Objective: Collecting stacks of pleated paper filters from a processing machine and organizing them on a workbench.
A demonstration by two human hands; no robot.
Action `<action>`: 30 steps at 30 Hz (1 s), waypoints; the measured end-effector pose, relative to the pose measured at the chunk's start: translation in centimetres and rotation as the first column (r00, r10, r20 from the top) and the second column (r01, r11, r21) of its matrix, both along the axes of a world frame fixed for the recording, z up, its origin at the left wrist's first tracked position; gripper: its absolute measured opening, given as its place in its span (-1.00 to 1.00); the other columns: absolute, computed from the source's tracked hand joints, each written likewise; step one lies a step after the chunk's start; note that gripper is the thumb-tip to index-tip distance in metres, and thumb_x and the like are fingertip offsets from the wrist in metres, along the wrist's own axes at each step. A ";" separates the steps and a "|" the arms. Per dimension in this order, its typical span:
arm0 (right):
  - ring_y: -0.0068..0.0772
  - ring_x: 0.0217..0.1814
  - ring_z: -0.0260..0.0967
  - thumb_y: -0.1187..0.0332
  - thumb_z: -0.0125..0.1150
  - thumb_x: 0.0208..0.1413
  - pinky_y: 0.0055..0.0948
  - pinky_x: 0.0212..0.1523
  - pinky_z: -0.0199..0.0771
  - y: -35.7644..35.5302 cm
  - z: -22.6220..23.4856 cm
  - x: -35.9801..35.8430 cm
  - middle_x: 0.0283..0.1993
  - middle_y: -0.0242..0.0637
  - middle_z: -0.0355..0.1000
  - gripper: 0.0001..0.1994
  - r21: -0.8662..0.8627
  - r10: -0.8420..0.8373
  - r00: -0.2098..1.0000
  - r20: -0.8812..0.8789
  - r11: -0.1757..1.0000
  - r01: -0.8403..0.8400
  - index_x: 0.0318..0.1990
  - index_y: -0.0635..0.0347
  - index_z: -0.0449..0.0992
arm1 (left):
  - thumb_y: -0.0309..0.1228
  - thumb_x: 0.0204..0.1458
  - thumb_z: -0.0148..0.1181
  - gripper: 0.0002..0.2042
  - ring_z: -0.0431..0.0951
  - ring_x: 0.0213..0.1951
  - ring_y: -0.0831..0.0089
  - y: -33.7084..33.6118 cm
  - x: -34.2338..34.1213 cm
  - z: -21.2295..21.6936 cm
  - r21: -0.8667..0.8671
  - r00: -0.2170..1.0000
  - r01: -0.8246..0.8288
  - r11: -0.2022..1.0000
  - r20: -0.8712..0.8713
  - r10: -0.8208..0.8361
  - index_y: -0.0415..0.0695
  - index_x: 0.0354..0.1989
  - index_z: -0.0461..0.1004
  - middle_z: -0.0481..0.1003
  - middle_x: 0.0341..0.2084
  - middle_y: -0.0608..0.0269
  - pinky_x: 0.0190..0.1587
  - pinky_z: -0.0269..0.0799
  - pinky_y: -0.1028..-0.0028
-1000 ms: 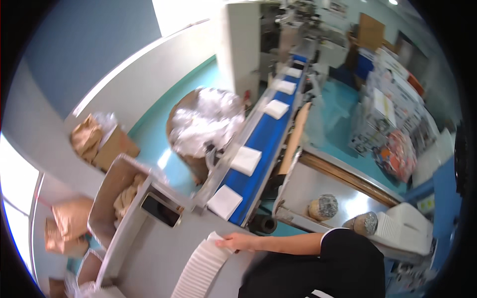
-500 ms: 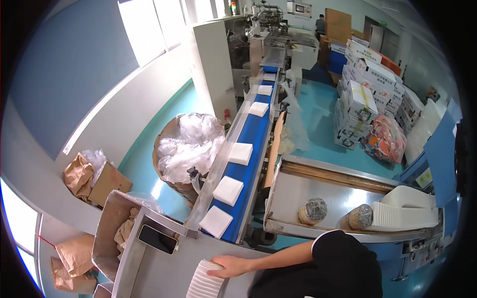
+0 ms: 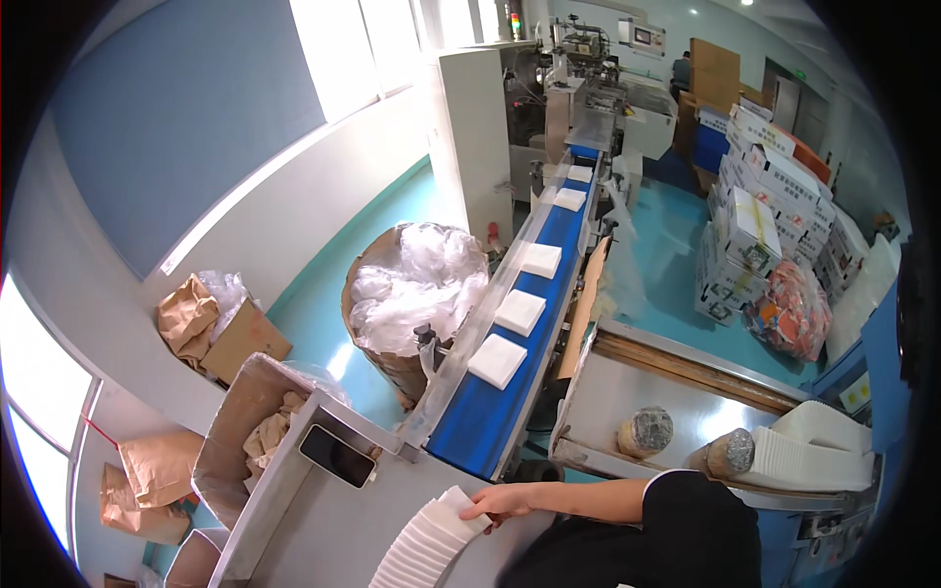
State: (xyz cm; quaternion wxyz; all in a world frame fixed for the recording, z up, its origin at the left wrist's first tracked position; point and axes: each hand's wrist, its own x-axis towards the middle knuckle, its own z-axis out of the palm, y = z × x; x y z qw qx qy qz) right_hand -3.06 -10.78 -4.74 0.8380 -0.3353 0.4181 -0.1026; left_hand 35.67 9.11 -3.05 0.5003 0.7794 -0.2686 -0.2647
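Note:
My right hand (image 3: 502,500) reaches in from the right, bare-armed below a black sleeve. Its fingers close on the upper end of a row of white folded paper napkins (image 3: 417,552). The napkins stand on edge, packed face to face in a curved line on the metal table (image 3: 323,529). Ahead, several white square napkin packs (image 3: 497,362) lie spaced along a blue conveyor belt (image 3: 474,438). My left hand is not in view.
A phone (image 3: 337,456) lies at the table's left edge, beside a carton of crumpled paper (image 3: 218,461). A round bin of clear plastic film (image 3: 417,284) stands left of the belt. On the right, a metal tray (image 3: 588,416) holds two wrapped rolls (image 3: 647,432) and more napkin rows (image 3: 799,459).
My right hand has moved right and forward, from the row's top to its upper end. The nearest pack is gone from the belt's near end. The view has turned left.

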 end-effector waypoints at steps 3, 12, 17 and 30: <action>-0.52 -0.25 0.42 -0.07 0.15 0.18 -0.56 -0.24 0.41 -0.1 1.1 0.2 -0.03 -0.43 0.47 -0.49 -0.113 0.016 0.997 -0.069 0.993 -0.024 0.08 0.14 0.46 | -0.05 0.22 0.06 -0.53 0.37 -0.15 0.38 -0.1 0.2 0.9 0.093 0.985 0.040 0.995 0.164 -0.055 -0.29 -0.04 0.37 0.43 -0.17 0.10 -0.05 0.33 0.31; -0.44 -0.12 0.45 0.03 0.23 0.16 -0.45 -0.05 0.46 -1.5 0.9 0.7 -0.04 -0.26 0.48 -0.52 -0.079 -0.604 0.797 -0.028 0.796 0.600 0.03 0.28 0.48 | 0.15 0.15 -0.04 -0.27 0.38 0.08 0.09 -2.9 -2.3 3.9 0.538 0.932 -0.130 0.833 0.352 -0.082 -0.24 0.27 0.15 0.29 0.14 -0.19 0.00 0.44 0.18; -0.30 0.04 0.41 -0.25 0.06 0.14 -0.37 0.10 0.35 0.2 3.0 3.6 0.01 -0.21 0.48 -0.33 -0.655 -0.201 0.951 -0.235 0.756 -0.002 0.08 0.21 0.47 | 0.14 0.19 -0.09 -0.23 0.30 0.20 -0.06 -4.3 -5.9 8.2 0.505 0.919 -0.061 0.861 0.364 -0.148 -0.29 0.34 0.06 0.21 0.23 -0.26 0.20 0.27 0.15; -0.59 -0.40 0.37 -0.12 0.07 0.22 -0.63 -0.39 0.32 0.9 0.7 -0.4 -0.23 -0.41 0.49 -0.50 -0.019 0.018 1.000 -0.016 1.000 -0.019 0.00 0.16 0.49 | -0.03 0.22 0.01 -0.32 0.23 0.28 0.04 -4.2 -6.8 5.7 0.291 0.925 -0.111 0.950 0.381 -0.008 -0.33 0.33 0.08 0.23 0.25 -0.16 0.30 0.12 0.24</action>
